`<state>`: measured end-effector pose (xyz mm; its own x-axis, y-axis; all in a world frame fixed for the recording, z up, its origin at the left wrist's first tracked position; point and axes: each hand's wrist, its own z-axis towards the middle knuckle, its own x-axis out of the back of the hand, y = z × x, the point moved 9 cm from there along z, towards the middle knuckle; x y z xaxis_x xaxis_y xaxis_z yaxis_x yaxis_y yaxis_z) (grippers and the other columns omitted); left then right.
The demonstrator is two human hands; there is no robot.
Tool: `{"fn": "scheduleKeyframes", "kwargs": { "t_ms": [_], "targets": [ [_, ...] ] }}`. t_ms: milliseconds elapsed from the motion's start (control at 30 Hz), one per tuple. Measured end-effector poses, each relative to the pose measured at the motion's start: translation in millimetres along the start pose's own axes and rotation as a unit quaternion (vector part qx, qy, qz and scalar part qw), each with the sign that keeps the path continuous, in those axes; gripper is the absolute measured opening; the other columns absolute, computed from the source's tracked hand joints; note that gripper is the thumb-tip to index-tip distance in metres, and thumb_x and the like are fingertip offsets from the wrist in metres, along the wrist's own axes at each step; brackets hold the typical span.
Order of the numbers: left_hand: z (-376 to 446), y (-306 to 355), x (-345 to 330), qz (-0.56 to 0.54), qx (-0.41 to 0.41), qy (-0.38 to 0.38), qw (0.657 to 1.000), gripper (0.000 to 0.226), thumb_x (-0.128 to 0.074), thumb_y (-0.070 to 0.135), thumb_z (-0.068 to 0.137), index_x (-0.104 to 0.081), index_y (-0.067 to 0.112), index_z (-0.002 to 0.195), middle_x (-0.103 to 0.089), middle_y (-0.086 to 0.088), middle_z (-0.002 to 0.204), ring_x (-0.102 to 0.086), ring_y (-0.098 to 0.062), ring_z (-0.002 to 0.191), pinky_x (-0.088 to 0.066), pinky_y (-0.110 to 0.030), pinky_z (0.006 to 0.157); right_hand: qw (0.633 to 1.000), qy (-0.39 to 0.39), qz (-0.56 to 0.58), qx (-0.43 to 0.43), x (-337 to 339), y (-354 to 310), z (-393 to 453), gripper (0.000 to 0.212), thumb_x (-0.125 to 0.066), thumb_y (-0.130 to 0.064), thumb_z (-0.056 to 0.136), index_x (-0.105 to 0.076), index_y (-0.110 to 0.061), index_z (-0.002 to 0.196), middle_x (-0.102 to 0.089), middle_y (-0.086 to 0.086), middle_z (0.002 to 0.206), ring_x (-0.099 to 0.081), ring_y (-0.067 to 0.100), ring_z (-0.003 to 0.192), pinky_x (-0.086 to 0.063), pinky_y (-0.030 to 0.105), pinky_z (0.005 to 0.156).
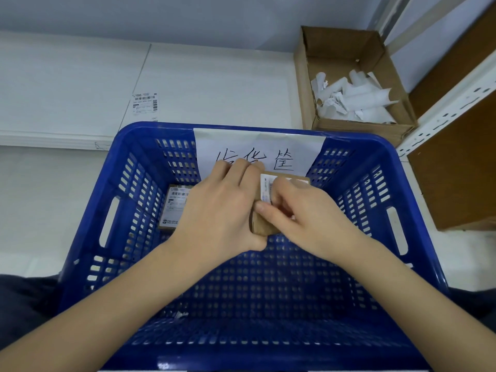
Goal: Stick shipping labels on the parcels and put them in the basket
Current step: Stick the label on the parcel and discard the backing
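Both hands hold a small brown cardboard parcel [264, 224] above the inside of the blue plastic basket [126, 205]. My left hand [222, 208] grips the parcel's left side, fingers curled over its far edge. My right hand [303, 213] presses a white shipping label [267, 190] onto the parcel's top with thumb and curled fingers. A second labelled parcel [175, 208] lies on the basket floor at the far left, partly hidden by my left hand. One loose shipping label [145, 103] lies on the white surface beyond the basket.
An open cardboard box [346, 47] with curled white backing papers [357, 99] stands at the back right. A white paper sign with handwriting [284, 154] hangs on the basket's far wall. A metal shelf post [445, 111] and a brown board [456, 167] stand at the right.
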<state>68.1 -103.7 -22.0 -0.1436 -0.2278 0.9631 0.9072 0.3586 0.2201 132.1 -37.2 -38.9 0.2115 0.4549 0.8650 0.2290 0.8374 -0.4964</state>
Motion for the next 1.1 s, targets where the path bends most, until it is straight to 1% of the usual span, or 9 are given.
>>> {"fn": "scheduleKeyframes", "kwargs": {
  "t_ms": [67,167,300,467,700,800,900,967,1100],
  "targets": [
    [-1.6,2.5,-5.1,-0.005,-0.01,-0.007,1.0,0.095,-0.083,0.037,0.025,-0.062,0.003,0.111,-0.065,-0.006,0.098,-0.061,-0.029,0.081,-0.05,-0.031,0.047,0.999,0.003,-0.036,0.039,-7.4,-8.6,1.0,0.038,-0.026,-0.055,0.089,-0.034,-0.021,0.074,-0.04,-0.008,0.064,-0.037,0.01,0.057,-0.033,0.031,0.053],
    [-2.6,1.4,-6.9,-0.02,-0.008,-0.003,1.0,0.095,-0.082,0.04,0.027,-0.061,0.004,0.113,-0.064,-0.005,0.097,-0.061,-0.029,0.081,-0.049,-0.031,0.045,0.997,0.001,0.02,0.07,-10.0,-11.6,0.8,0.029,-0.031,-0.042,0.093,-0.039,-0.022,0.075,-0.044,-0.003,0.066,-0.041,0.014,0.06,-0.037,0.032,0.055],
    [-0.8,1.4,-0.2,-0.056,-0.014,0.007,0.998,0.098,-0.081,0.044,0.03,-0.058,0.008,0.118,-0.063,0.0,0.099,-0.06,-0.026,0.086,-0.053,-0.033,0.051,0.989,0.0,0.135,0.056,0.8,-3.0,0.8,0.038,-0.037,-0.036,0.093,-0.049,-0.009,0.069,-0.046,-0.005,0.061,-0.041,0.009,0.058,-0.032,0.018,0.054],
    [-3.0,1.3,-1.6,-0.074,-0.055,-0.005,0.996,0.095,-0.067,0.051,0.037,-0.047,0.014,0.122,-0.06,0.001,0.108,-0.057,-0.021,0.092,-0.056,-0.038,0.056,0.986,0.009,0.158,0.05,0.5,-1.8,-5.9,0.031,-0.038,-0.034,0.093,-0.046,-0.016,0.069,-0.042,-0.012,0.06,-0.042,0.009,0.058,-0.033,0.02,0.054],
    [1.1,0.2,2.9,-0.09,-0.075,-0.002,0.993,0.096,-0.067,0.055,0.039,-0.05,0.013,0.123,-0.059,0.002,0.11,-0.048,-0.015,0.095,-0.055,-0.039,0.057,0.971,0.031,0.236,0.002,4.0,6.4,-8.7,0.031,-0.039,-0.038,0.095,-0.043,-0.025,0.067,-0.044,-0.013,0.061,-0.044,0.009,0.058,-0.037,0.027,0.053],
    [0.1,1.3,0.1,-0.066,-0.085,-0.008,0.994,0.096,-0.075,0.049,0.037,-0.049,0.01,0.121,-0.06,0.0,0.108,-0.05,-0.019,0.094,-0.054,-0.038,0.05,0.98,-0.005,0.195,-0.035,-0.9,9.1,-6.3,0.042,-0.029,-0.053,0.093,-0.043,-0.024,0.066,-0.047,-0.011,0.062,-0.046,0.009,0.059,-0.04,0.03,0.059],
    [-0.1,5.1,-2.2,-0.042,-0.088,0.002,0.995,0.097,-0.078,0.044,0.033,-0.048,0.009,0.119,-0.061,-0.003,0.104,-0.051,-0.023,0.091,-0.053,-0.038,0.046,0.999,0.037,0.004,0.006,4.9,3.1,-1.5,0.05,-0.03,-0.063,0.087,-0.04,-0.02,0.064,-0.045,-0.008,0.057,-0.041,0.011,0.051,-0.033,0.029,0.05],
    [0.6,7.4,-1.3,-0.03,-0.092,0.014,0.995,0.097,-0.081,0.04,0.032,-0.051,0.006,0.118,-0.062,-0.005,0.102,-0.049,-0.023,0.091,-0.053,-0.038,0.046,0.991,0.082,-0.09,0.057,9.1,-6.5,-1.4,0.049,-0.032,-0.061,0.091,-0.036,-0.02,0.065,-0.043,-0.008,0.055,-0.036,0.011,0.049,-0.029,0.025,0.045],
    [2.2,9.8,7.5,-0.039,-0.085,0.027,0.995,0.09,-0.081,0.042,0.036,-0.057,0.004,0.114,-0.063,-0.004,0.101,-0.056,-0.025,0.088,-0.052,-0.032,0.048,0.982,0.122,-0.084,0.115,19.6,-7.7,-2.8,0.043,-0.035,-0.043,0.098,-0.048,-0.014,0.068,-0.046,-0.005,0.059,-0.038,0.011,0.058,-0.036,0.029,0.043]
  ]
}}
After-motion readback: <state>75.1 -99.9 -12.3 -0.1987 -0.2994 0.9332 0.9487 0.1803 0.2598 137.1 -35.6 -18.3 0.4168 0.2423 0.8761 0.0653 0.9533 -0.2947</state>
